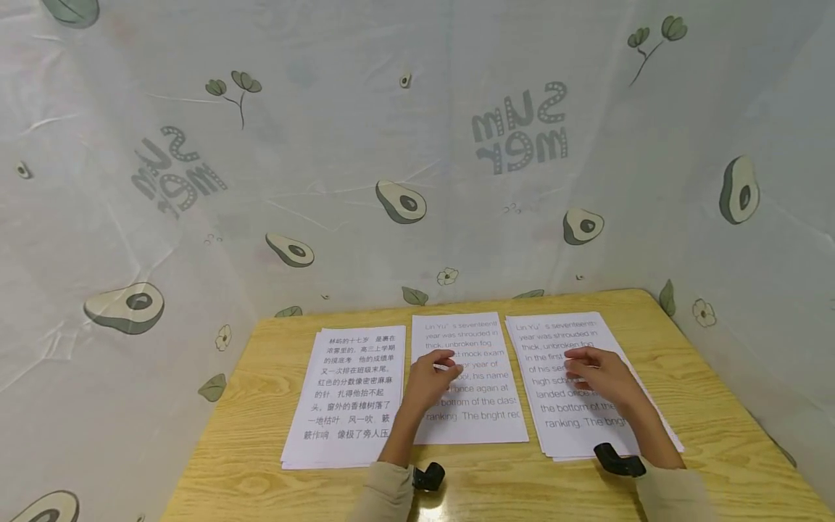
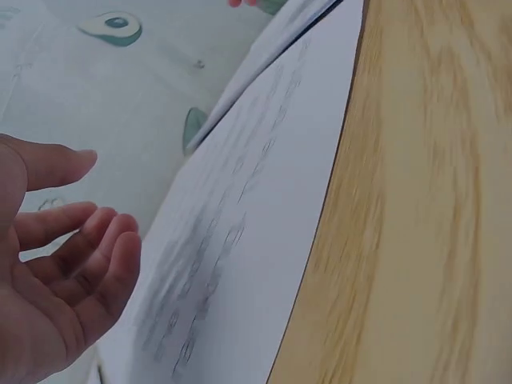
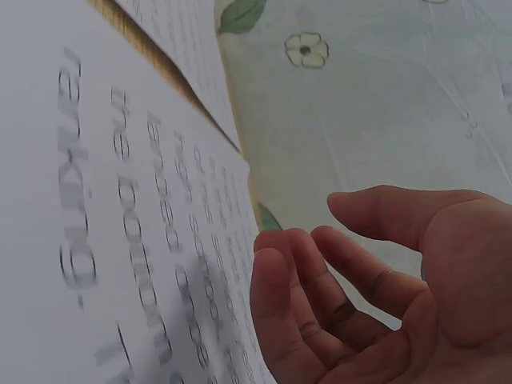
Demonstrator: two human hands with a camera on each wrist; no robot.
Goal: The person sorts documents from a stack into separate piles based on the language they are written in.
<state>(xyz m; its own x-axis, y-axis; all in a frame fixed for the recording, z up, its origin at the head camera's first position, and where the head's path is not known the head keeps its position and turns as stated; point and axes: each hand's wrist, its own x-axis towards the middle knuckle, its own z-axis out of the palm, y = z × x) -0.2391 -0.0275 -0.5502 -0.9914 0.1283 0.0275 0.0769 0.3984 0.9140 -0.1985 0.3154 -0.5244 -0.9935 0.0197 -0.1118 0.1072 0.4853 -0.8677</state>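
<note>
My left hand [image 1: 427, 383] hovers over the middle sheet of paper [image 1: 479, 428], which carries large English print. In the left wrist view its fingers are loosely bent, the thumb stands apart, and nothing is held. To the right, my right hand [image 1: 605, 375] is above a paper stack [image 1: 562, 441] with similar English text, whose lower sheets stick out at the edges. Its fingers [image 3: 272, 280] also bend loosely, with a gap to the thumb. A third stack [image 1: 352, 453], printed in Chinese, lies to the left of my left forearm.
All the papers lie on a yellow wood-grain table [image 1: 496, 482]. Behind and beside it hangs a pale curtain [image 1: 365, 145] with avocado, leaf and flower prints. Black wrist pieces [image 1: 428, 477] sit by both beige sleeves [image 1: 385, 493].
</note>
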